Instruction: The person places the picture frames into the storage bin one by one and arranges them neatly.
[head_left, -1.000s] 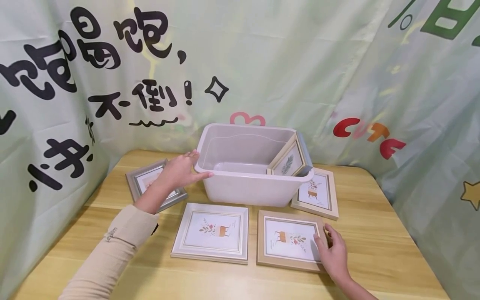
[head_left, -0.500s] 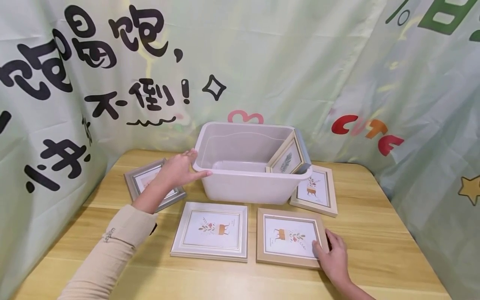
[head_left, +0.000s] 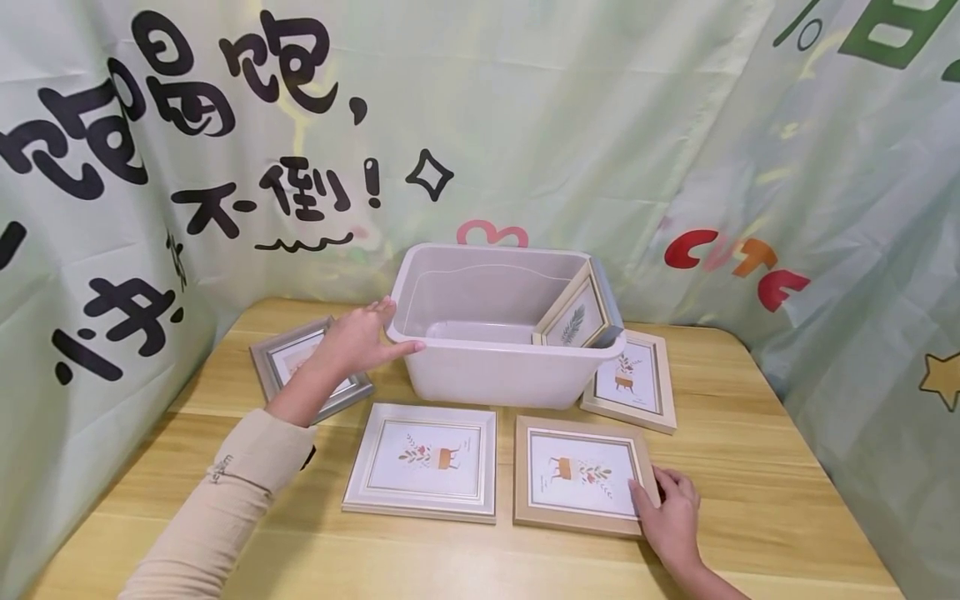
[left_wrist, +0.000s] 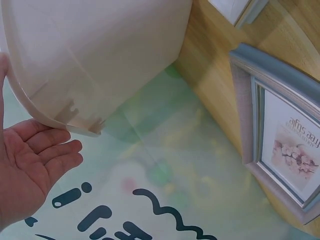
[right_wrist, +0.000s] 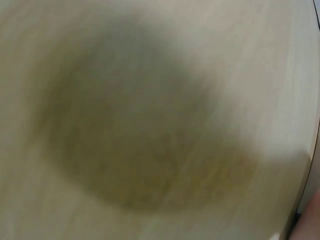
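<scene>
The tan picture frame (head_left: 581, 471) lies flat on the near right of the table (head_left: 405, 558), its inner trim silvery, its white print showing a sideways orange legged shape with leaves. The right hand (head_left: 672, 518) pinches its right edge; the left hand's (head_left: 360, 340) relaxed fingers rest on the pale grey bin's (head_left: 502, 375) left rim.

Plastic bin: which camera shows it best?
The head view: the plastic bin shows from rim to base, with its opening and the leaf-print frame inside. The left wrist view catches only part of its wall and rim, cut off. The right wrist view shows a blurred wood-toned surface and no recognisable bin.
</scene>
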